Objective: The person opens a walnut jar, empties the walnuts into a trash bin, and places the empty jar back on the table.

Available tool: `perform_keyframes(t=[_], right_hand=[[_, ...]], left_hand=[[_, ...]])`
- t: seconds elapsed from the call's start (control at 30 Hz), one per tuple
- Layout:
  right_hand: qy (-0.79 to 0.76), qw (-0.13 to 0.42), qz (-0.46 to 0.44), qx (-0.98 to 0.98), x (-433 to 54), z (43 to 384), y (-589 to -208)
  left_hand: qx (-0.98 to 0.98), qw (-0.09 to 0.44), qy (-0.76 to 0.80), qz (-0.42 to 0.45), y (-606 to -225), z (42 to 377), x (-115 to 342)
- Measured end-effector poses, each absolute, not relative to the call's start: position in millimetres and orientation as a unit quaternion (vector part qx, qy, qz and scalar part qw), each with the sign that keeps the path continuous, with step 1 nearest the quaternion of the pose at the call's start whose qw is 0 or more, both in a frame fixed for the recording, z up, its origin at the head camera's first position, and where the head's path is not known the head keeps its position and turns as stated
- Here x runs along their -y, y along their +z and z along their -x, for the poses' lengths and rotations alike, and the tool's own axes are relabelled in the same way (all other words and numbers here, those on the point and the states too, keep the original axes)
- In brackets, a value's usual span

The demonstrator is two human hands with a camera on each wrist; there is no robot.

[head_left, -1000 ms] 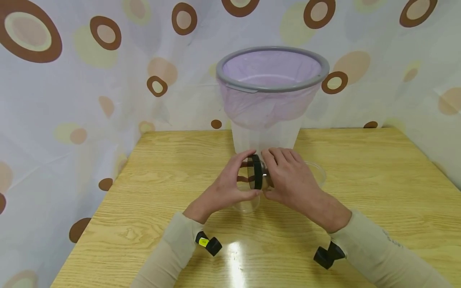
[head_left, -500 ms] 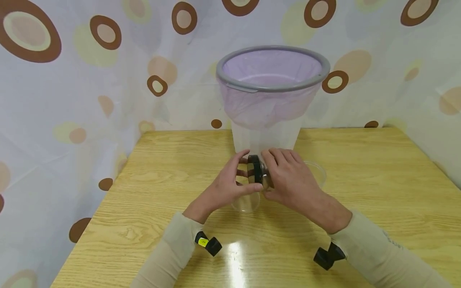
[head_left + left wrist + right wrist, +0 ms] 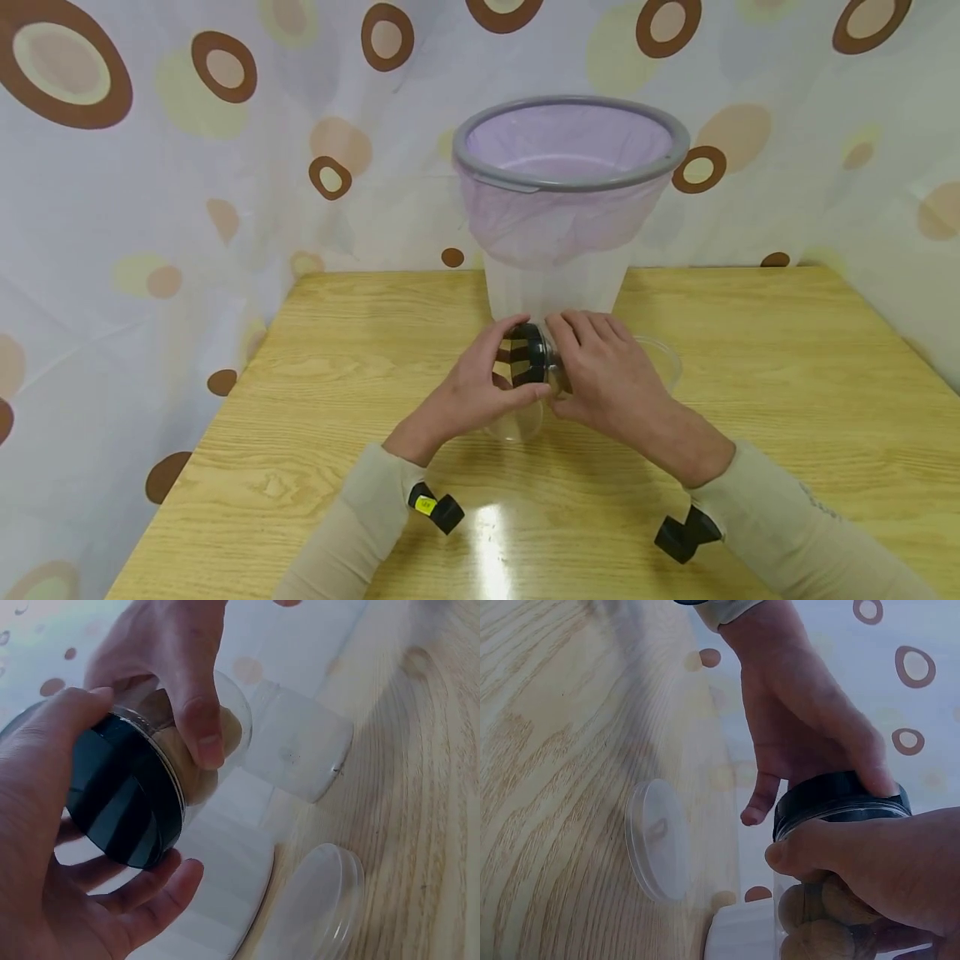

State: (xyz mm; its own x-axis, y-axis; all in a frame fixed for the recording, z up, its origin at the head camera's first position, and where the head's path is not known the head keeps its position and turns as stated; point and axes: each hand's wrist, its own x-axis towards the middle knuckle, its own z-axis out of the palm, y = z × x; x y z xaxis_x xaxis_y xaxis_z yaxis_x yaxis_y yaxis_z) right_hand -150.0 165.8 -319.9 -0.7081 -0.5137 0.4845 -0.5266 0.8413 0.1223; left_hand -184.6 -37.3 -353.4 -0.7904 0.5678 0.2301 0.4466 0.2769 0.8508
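Observation:
A clear jar point(image 3: 817, 930) with a black lid point(image 3: 124, 795) lies on its side in the air above the table, lid toward the left. Round brown nuts, like walnuts, show through its wall in the right wrist view. My right hand point(image 3: 611, 362) grips the jar's body, thumb along its side. With thumb and spread, curled fingers, my left hand point(image 3: 472, 383) holds the lid round its rim. The lid sits against the jar's mouth. Below the left hand a clear plastic lid point(image 3: 513, 427) lies on the table.
Behind the hands stands a white bin point(image 3: 555, 287) with a grey rim and a purple liner. A clear plastic container point(image 3: 300, 742) lies on the wooden table point(image 3: 345, 350), beyond the right hand. A dotted sheet point(image 3: 420, 150) hangs round the table's back and sides.
My left fingers come away from the lid half a second ago and are now back round it, the thumb higher on its edge. The right hand keeps its hold on the jar.

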Motion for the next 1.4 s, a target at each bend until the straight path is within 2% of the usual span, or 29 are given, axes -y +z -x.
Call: perform_keyframes(t=[0.17, 0.5, 1.07, 1.4], right_hand=[[0.013, 0.257, -0.279, 0.925, -167.2, 149.7, -318.9], [0.011, 0.249, -0.274, 0.929, -170.6, 148.8, -316.0], [0.019, 0.245, -0.266, 0.932, -180.0, 151.7, -306.0], [0.036, 0.261, -0.271, 0.926, -188.3, 154.7, -296.6]], left_hand=[[-0.791, 0.089, 0.535, -0.282, -353.6, 184.4, 39.1], [-0.786, 0.099, 0.543, -0.278, -355.0, 183.7, 43.5], [-0.83, 0.036, 0.497, -0.25, -355.0, 188.6, 69.9], [-0.869, 0.041, 0.438, -0.226, -360.4, 190.3, 84.7]])
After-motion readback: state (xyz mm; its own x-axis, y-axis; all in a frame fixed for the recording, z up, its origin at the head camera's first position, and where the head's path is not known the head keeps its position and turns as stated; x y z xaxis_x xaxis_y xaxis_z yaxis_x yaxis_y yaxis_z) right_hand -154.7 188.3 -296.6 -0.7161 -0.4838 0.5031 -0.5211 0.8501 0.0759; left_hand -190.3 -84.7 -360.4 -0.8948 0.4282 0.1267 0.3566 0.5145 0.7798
